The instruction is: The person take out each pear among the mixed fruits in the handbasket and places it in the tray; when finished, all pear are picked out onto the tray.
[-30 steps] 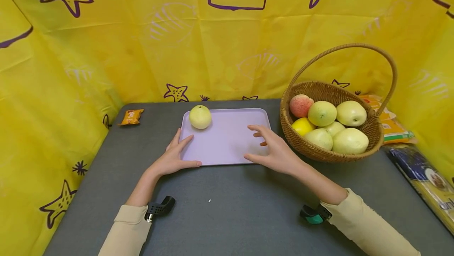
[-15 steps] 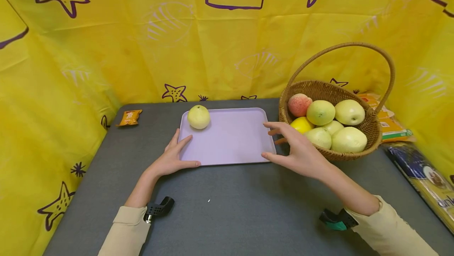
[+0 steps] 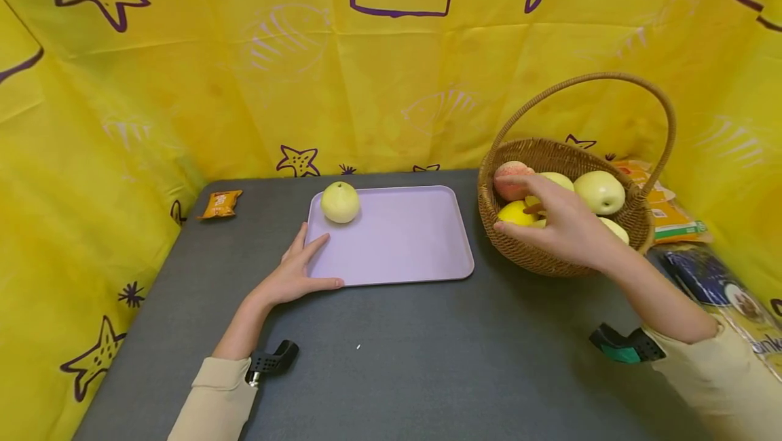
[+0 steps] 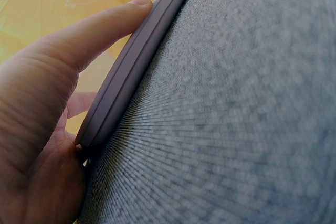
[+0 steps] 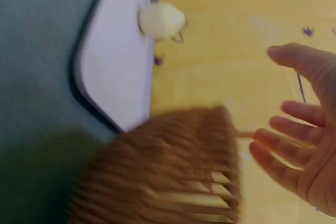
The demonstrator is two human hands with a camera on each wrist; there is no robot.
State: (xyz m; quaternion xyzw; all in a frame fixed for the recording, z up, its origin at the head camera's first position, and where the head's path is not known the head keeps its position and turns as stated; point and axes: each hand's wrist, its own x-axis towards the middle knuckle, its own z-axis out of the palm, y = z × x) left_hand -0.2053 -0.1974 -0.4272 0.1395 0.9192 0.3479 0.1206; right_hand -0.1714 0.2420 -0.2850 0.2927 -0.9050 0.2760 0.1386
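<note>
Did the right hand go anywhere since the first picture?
Yes. The right hand moved right, away from the lilac tray, and now hides part of the wicker basket.

In the head view, the bag lying to the right of the basket, on its nearer side, bears dark lettering on its yellow part. A run of letters there looks like "inke"; the first of them is uncertain, and the rest cannot be made out. The same bag has a round picture printed above the letters. On the orange package just right of the basket, pale patches and a green stripe show, with print too small to read. The small orange packet, well left of the basket, carries white lettering, also illegible.
</note>
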